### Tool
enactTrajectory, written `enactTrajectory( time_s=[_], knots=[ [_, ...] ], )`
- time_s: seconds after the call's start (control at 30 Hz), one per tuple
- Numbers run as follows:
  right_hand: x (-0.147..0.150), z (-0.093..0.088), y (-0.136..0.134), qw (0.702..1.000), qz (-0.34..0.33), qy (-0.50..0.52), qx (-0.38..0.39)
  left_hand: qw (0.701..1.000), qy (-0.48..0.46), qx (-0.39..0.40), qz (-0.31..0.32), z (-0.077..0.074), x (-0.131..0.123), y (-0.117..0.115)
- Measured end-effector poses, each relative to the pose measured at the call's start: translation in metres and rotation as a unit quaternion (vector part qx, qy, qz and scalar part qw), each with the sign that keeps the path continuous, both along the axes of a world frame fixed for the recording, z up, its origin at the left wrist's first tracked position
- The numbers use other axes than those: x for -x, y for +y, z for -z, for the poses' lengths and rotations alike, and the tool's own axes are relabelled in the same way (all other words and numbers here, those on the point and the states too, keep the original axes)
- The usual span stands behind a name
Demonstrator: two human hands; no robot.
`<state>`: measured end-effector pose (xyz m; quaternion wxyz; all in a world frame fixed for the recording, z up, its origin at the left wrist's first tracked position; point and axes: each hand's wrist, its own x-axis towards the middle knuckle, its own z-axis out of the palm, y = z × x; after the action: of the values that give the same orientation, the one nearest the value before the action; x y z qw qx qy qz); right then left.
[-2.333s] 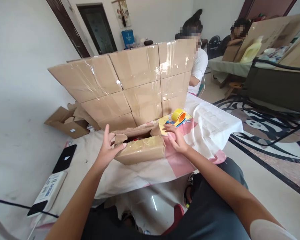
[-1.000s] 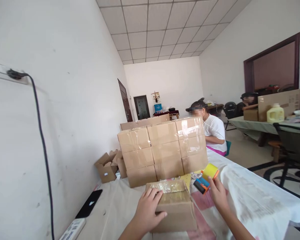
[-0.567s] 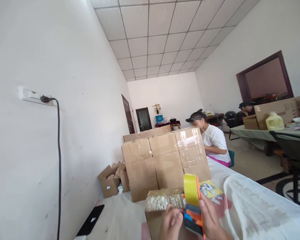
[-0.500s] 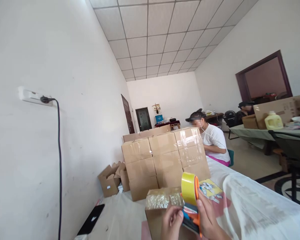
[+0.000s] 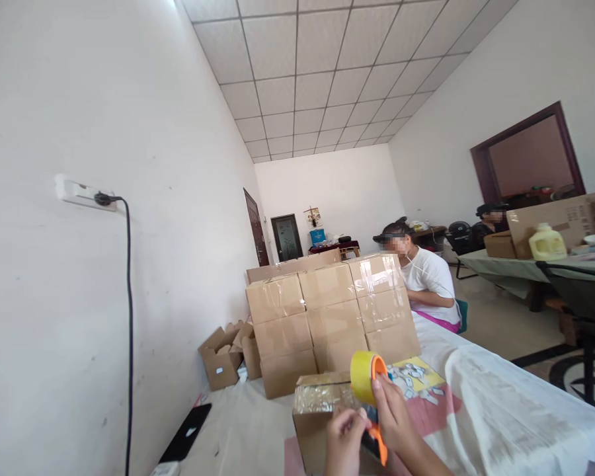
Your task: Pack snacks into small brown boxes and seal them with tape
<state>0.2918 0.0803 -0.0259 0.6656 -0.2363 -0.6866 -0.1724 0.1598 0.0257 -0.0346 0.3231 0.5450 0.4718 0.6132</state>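
Observation:
My right hand (image 5: 396,413) is closed around an orange tape dispenser (image 5: 378,439) carrying a roll of yellow tape (image 5: 361,377). Beside its lower part, my left hand (image 5: 344,433) is pinched, thumb against fingers; what lies between the fingertips is too small to make out. Directly behind both hands stands a cardboard box (image 5: 310,426), its top covered with shiny clear tape. The hands and dispenser hide the box's right side.
Behind are stacked taped cartons (image 5: 332,314), with open boxes (image 5: 221,357) to their left. A black phone-like slab (image 5: 186,433) lies on the white tablecloth (image 5: 500,403). Across the table sits a person in a white shirt (image 5: 429,277). A black cord (image 5: 129,330) hangs down the left wall.
The dispenser has tilted and shifted slightly left and down in my right hand. My left fingers have drawn into a tighter pinch near it. The whole view has shifted a little.

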Motion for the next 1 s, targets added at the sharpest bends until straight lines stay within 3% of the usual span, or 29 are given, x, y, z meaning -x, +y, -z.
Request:
enactTrajectory(
  time_s=[0.1,0.2,0.47,0.6,0.73,0.8,0.9,1.0],
  knots=[
    [-0.008,-0.016,0.003,0.998,-0.017,-0.053,0.024,1.0,0.002,0.013,0.024,-0.009,0.004,-0.005],
    [-0.012,-0.027,0.005,0.998,-0.005,-0.066,-0.001,0.998,-0.003,0.045,0.05,-0.014,0.009,-0.009],
    [-0.014,-0.032,0.021,0.996,0.008,-0.073,-0.04,0.997,0.029,0.043,0.061,-0.017,0.031,-0.002],
    [-0.02,-0.036,0.015,0.998,-0.001,-0.06,-0.034,0.992,0.072,0.059,0.085,-0.021,0.035,-0.013],
    [-0.023,-0.037,0.009,0.998,-0.026,-0.029,0.044,0.992,0.07,0.082,0.058,-0.019,0.029,-0.031],
    [-0.027,-0.037,0.011,0.992,-0.025,0.04,0.113,0.991,0.07,0.093,0.07,-0.013,0.026,-0.038],
    [-0.031,-0.035,0.016,0.965,-0.021,0.148,0.215,0.986,0.069,0.113,0.1,0.002,0.026,-0.042],
    [-0.031,-0.03,0.016,0.939,-0.078,0.177,0.285,0.985,0.058,0.136,0.093,0.012,0.029,-0.044]
  ],
)
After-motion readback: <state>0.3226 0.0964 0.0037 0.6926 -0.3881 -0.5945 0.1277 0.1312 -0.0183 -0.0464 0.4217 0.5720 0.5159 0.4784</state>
